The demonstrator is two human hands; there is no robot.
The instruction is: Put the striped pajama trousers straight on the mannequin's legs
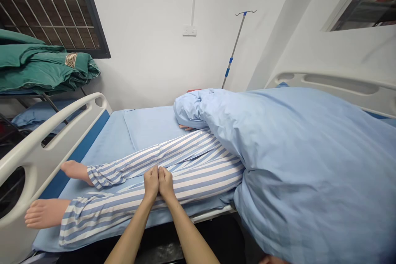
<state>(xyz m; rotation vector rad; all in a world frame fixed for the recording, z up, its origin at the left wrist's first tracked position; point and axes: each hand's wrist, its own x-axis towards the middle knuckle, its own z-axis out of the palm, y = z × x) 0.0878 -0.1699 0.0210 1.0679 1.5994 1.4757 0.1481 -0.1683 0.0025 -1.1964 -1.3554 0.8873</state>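
Left hand (151, 183), right hand (166, 184) palm down, fingers together, tips touching, on nearer striped pajama leg (204, 179); leg lies crosswise, bare foot (46, 213) toward view's left.

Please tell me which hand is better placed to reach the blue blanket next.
Probably the right hand: it rests on the striped trouser leg, a little closer to the blue blanket than the left hand.

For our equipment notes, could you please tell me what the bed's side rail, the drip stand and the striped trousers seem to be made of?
The side rail looks like moulded off-white plastic: smooth, rounded, faintly glossy. The drip stand seems to be thin satin metal with blue plastic-looking collars. The striped trousers look like matte woven fabric; cotton perhaps, though the fibre cannot be told.
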